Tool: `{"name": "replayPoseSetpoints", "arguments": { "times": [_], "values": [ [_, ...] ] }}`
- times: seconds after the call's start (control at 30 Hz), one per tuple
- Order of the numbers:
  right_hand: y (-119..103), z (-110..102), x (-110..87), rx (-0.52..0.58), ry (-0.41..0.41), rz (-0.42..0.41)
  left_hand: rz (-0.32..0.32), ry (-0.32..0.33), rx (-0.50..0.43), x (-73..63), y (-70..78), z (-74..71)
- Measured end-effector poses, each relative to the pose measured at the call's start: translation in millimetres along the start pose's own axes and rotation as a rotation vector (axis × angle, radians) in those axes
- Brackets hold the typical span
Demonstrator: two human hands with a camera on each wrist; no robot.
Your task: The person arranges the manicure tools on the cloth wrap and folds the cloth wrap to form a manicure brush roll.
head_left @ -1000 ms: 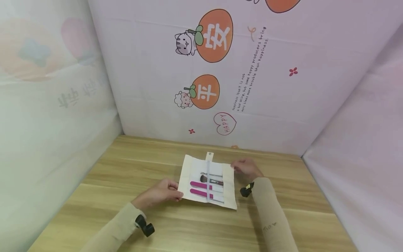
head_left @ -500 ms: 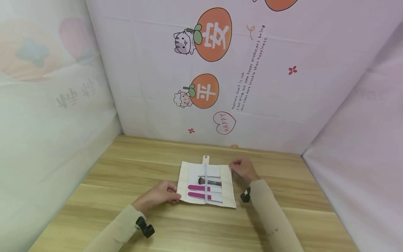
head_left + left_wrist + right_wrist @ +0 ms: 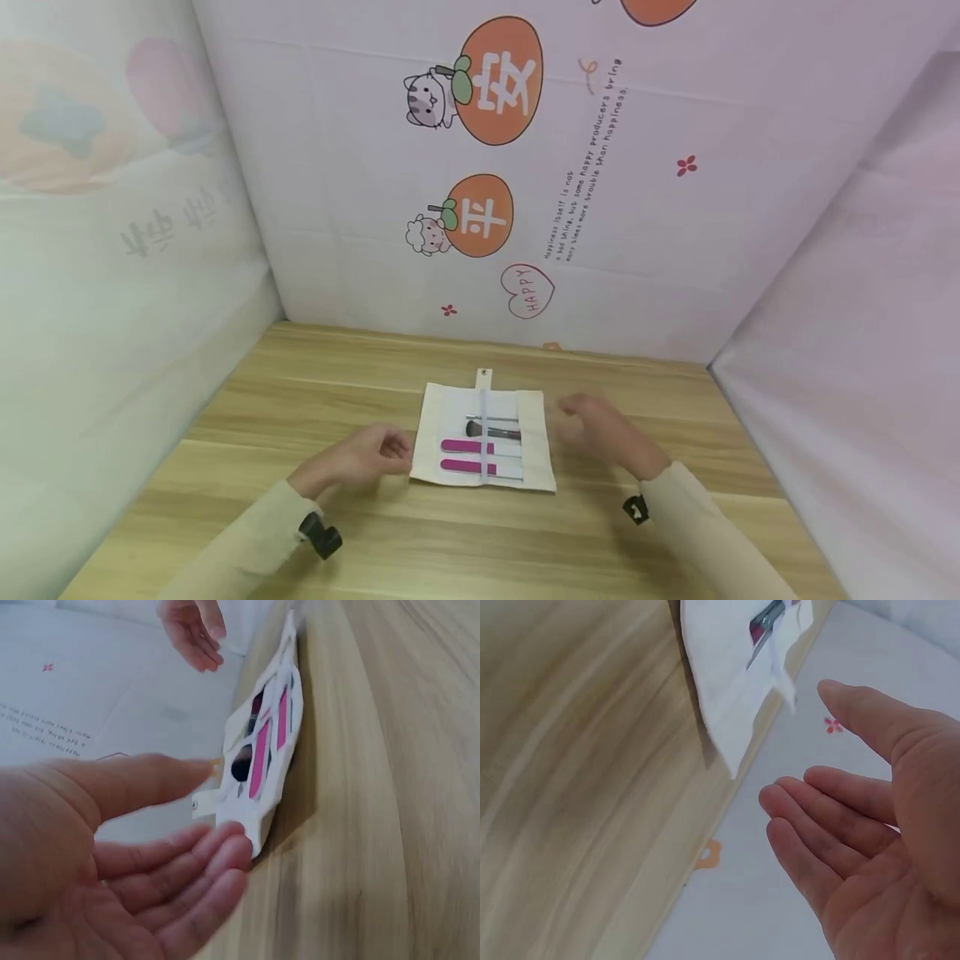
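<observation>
An unfolded cream fabric tool roll (image 3: 534,442) lies on the wooden table, its snap tab (image 3: 483,378) pointing to the back wall. An elastic band (image 3: 484,437) crosses two magenta nail files (image 3: 467,447), a dark makeup brush (image 3: 491,429) and a thin metal tool (image 3: 495,418). My left hand (image 3: 363,454) is at the roll's left edge, thumb and fingers apart; in the left wrist view its fingertips (image 3: 238,844) are at the near corner, and touching cannot be told. To the right of the roll, my right hand (image 3: 603,429) is clear of the fabric, fingers spread from the thumb, holding nothing.
A wood-grain table (image 3: 450,550) extends around the roll. White printed cloth walls (image 3: 360,208) enclose it at the back, left and right. Each wrist carries a small black camera, such as the left one (image 3: 321,535).
The roll has been lowered flat onto the table. My right hand has let go of its right edge and moved away to the right; my left fingers have loosened from the left edge.
</observation>
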State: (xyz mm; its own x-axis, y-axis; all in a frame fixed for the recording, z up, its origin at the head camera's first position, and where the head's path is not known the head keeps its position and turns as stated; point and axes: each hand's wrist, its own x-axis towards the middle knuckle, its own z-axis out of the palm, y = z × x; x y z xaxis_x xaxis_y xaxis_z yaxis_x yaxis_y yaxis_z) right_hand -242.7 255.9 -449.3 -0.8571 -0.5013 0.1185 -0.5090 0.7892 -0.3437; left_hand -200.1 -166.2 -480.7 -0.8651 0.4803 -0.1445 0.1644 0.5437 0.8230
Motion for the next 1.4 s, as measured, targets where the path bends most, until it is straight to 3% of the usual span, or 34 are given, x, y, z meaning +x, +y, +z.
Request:
{"name": "replayPoseSetpoints", "arguments": {
  "times": [0.3,0.47,0.6,0.73,0.93,1.03,1.23,1.4],
  "values": [
    [-23.4,3.0,-37.3,-0.128,0.012,-0.206,0.270,0.010,0.396,-7.0,5.6,2.1],
    [-25.6,15.6,-49.6,-0.085,0.103,-0.323,0.372,0.054,0.487,-12.4,5.0,10.5],
    [-25.4,28.6,-55.9,-0.082,0.144,-0.331,0.358,0.086,0.510,-13.1,2.5,15.6],
    [-26.8,38.6,-59.9,-0.075,0.075,-0.238,0.326,0.097,0.521,-10.4,0.4,20.2],
    [-27.9,45.1,-56.8,-0.037,-0.034,-0.110,0.357,0.108,0.543,-3.1,-1.5,25.7],
    [-25.7,45.0,-52.7,-0.047,-0.042,-0.127,0.351,0.113,0.550,0.0,-1.8,26.9],
    [-21.7,41.3,-43.9,-0.047,-0.028,-0.246,0.347,0.119,0.536,2.0,2.2,25.4],
    [-24.1,37.8,-41.0,-0.044,-0.086,-0.231,0.384,0.136,0.516,1.0,6.2,23.1]
  ]
}}
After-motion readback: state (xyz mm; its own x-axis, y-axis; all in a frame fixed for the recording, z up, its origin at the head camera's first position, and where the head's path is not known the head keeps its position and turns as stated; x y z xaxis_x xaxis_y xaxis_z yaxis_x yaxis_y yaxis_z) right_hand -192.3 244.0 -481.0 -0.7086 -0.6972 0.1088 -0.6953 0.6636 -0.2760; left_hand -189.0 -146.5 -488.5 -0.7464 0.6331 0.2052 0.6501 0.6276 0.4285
